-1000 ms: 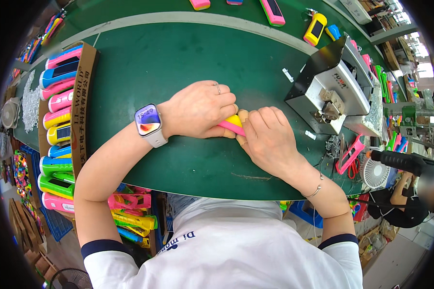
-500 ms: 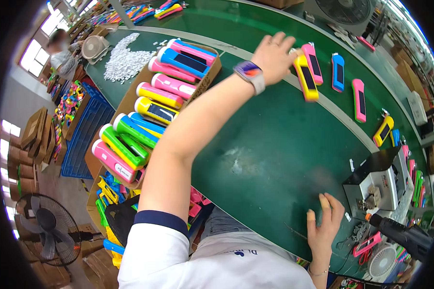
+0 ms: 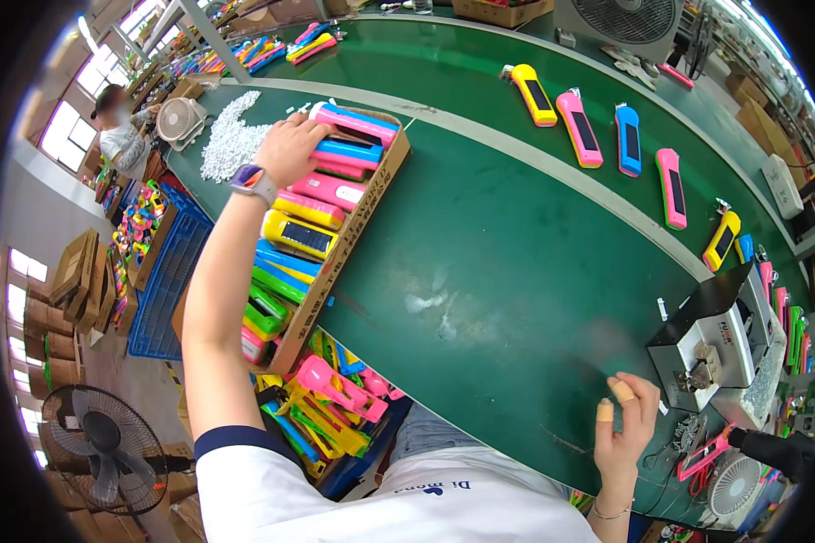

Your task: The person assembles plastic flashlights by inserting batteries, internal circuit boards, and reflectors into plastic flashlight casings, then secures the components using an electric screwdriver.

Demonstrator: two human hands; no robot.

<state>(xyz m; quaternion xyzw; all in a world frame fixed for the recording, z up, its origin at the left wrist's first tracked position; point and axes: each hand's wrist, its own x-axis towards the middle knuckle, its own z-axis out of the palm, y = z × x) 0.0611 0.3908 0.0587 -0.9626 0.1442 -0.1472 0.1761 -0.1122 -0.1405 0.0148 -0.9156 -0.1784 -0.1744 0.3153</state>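
Observation:
My left hand reaches into a cardboard tray at the left of the green table and rests on a pink-and-blue plastic torch casing. The tray holds several casings in pink, blue, yellow and green. A smartwatch is on that wrist. My right hand lies near the table's near edge, fingers loosely apart, holding nothing, with tape on two fingertips. A small grey metal machine stands just right of it.
Several finished casings, among them a yellow, a pink and a blue, lie on the conveyor belt at the back. White small parts are heaped at the far left. Bins of coloured parts sit below the table. Another person works at far left.
My left hand has come back from the yellow casing on the belt to the tray of casings. The right hand stays at the near table edge.

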